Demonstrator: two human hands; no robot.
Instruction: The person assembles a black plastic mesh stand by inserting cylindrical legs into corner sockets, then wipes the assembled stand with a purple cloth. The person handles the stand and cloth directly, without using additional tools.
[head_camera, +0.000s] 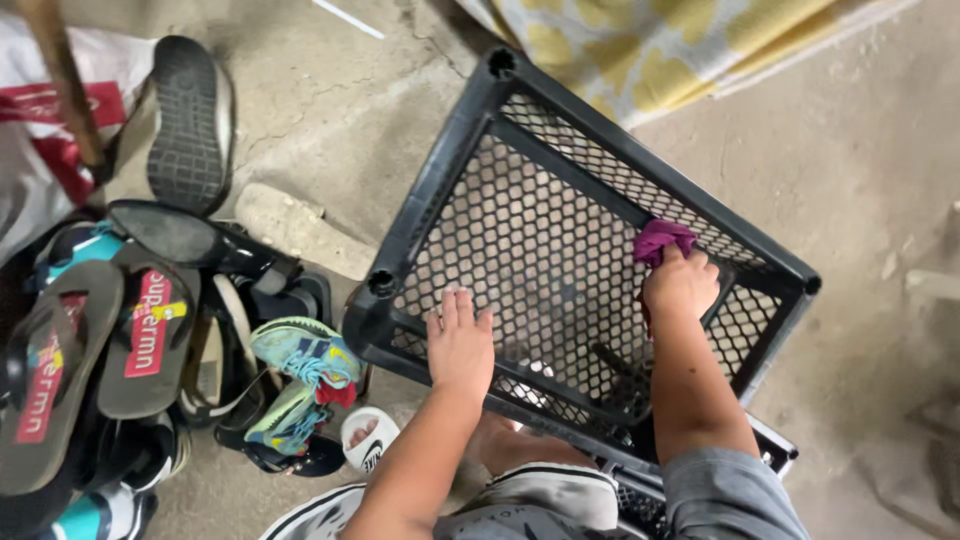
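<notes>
pressing a small purple cloth (662, 240) against the far right part of a black mesh rack (530, 230), close under its upper right bar. lying tilted on the grey concrete floor (830, 150), this rack, with the honeycomb mesh facing up and round sockets at the corners. gripping the cloth with the right hand (681, 285), fingers curled down and clenched around it, only the top of the cloth showing above the knuckles. resting the left hand (460, 345) flat on the near left edge of the rack, fingers stretched out together and released, holding nothing, only touching the frame and mesh. reaching out both bare forearms from the bottom of the view, a grey sleeve (730, 495) showing at the right arm.

lying just left of the rack, a heap of footwear: a teal and yellow sneaker (305, 355) nearest to the frame, brown flip-flops (100, 345) with red strips further left, a black shoe sole (190, 120) turned up near the top left. showing above the rack, near its far corner, a yellow and white patterned fabric (650, 40).
</notes>
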